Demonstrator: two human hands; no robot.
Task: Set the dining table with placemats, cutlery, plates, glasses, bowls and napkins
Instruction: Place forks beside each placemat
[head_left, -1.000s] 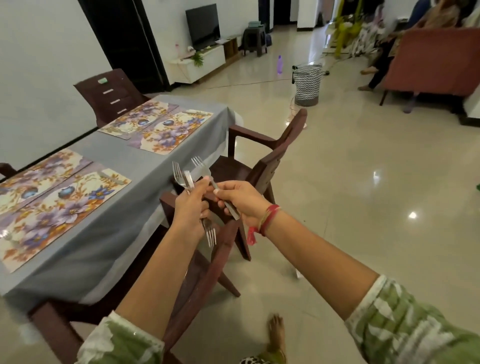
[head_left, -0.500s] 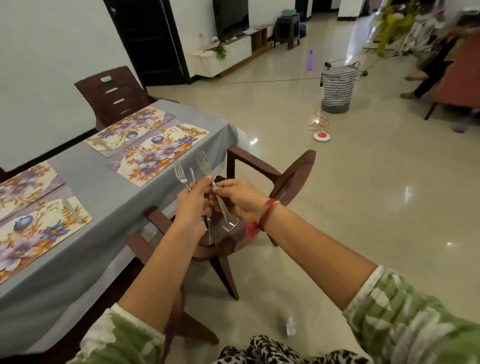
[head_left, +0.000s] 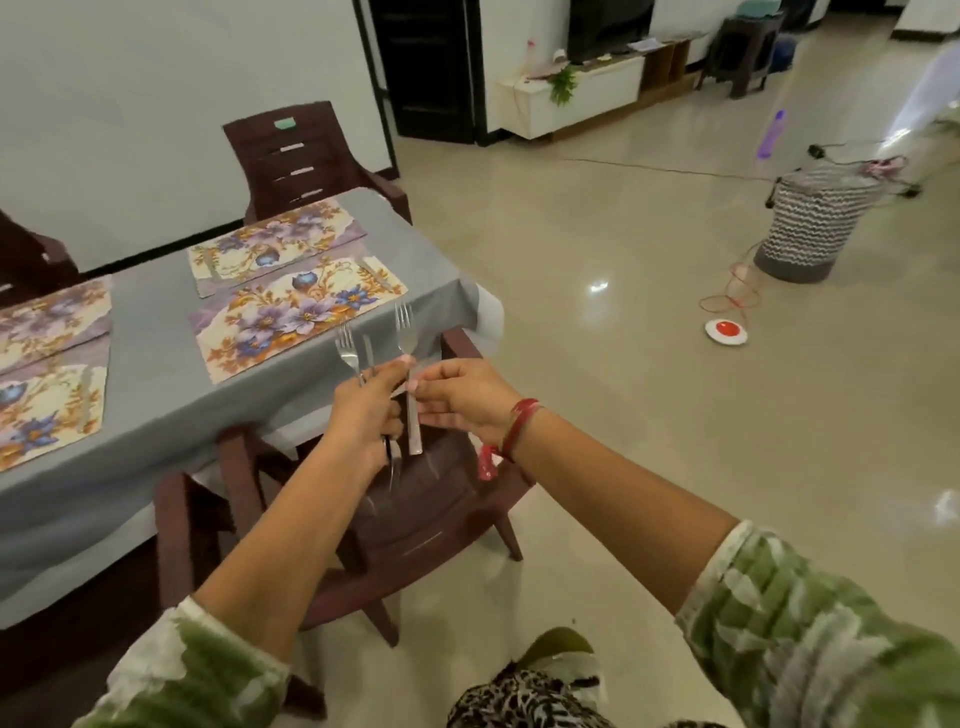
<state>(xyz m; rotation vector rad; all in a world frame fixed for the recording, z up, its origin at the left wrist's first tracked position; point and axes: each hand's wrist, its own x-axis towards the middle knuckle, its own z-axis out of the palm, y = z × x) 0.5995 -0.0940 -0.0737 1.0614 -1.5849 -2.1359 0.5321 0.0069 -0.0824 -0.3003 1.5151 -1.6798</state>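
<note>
L hand (head_left: 369, 410) curled tight round cutlery bundle (head_left: 347, 353), tines up, ends poking out below fist. R hand (head_left: 462, 400) just beside it, thumb + fingertips pinching fork (head_left: 404, 332) at mid-handle, upright, tines above both hands. Both hands over brown chair (head_left: 431, 519). Floral placemat (head_left: 291, 317) just ahead-left of L hand on grey-clothed worktop (head_left: 156, 395); more mats further left.

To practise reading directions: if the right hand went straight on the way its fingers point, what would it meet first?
The right hand, pinching a fork, points left. Straight on, it would probably meet the left hand first, which grips more cutlery; one view leaves depth uncertain.
</note>
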